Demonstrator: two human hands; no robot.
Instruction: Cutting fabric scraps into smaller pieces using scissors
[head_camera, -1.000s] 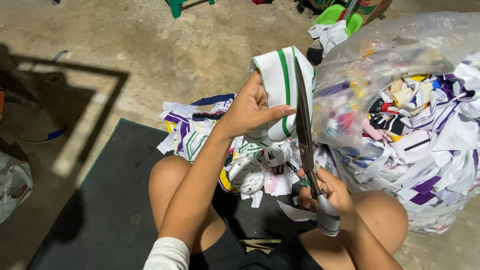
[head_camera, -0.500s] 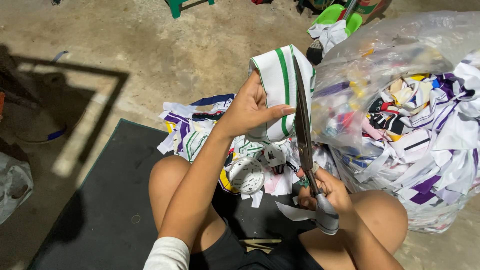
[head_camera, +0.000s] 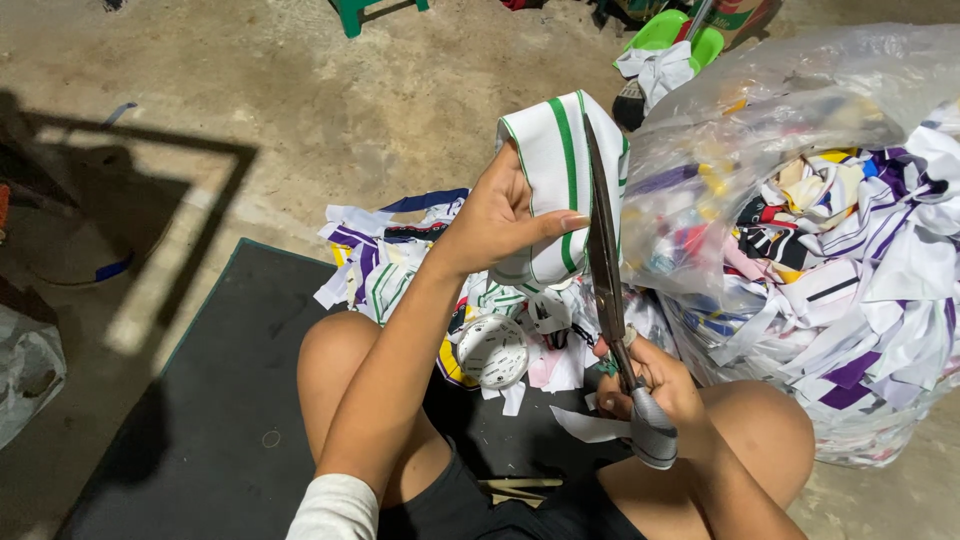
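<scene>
Item: white fabric piece with green stripes (head_camera: 553, 190), held up above the lap, stripes and long axis running roughly upright, tilted slightly away from the viewer. Left hand (head_camera: 500, 215): fingers curled behind the fabric piece, thumb pressed flat across its front face, pinching it near the lower edge; this hand is the one in contact with the cloth. Right hand (head_camera: 650, 385): below and to the right of the fabric piece, fingers closed around the grey handles of a pair of long scissors (head_camera: 605, 270); how far the finger loops are squeezed cannot be told. Blades: long and dark, running almost parallel to the stripes along the right-hand edge of the fabric piece, appearing nearly together, tips reaching up near its top. Beneath the fabric piece: heap of white, purple and green scraps (head_camera: 390, 260) on the dark mat (head_camera: 230, 400), with a round white dial-like object (head_camera: 492, 350) among them. Right of the fabric piece: large clear plastic bag (head_camera: 800, 120) stuffed with mixed coloured offcuts, just beside the blades. Beyond it, towards the top: green dustpan (head_camera: 670, 30) on the concrete floor (head_camera: 300, 90). Both bare knees flank the scrap heap.
</scene>
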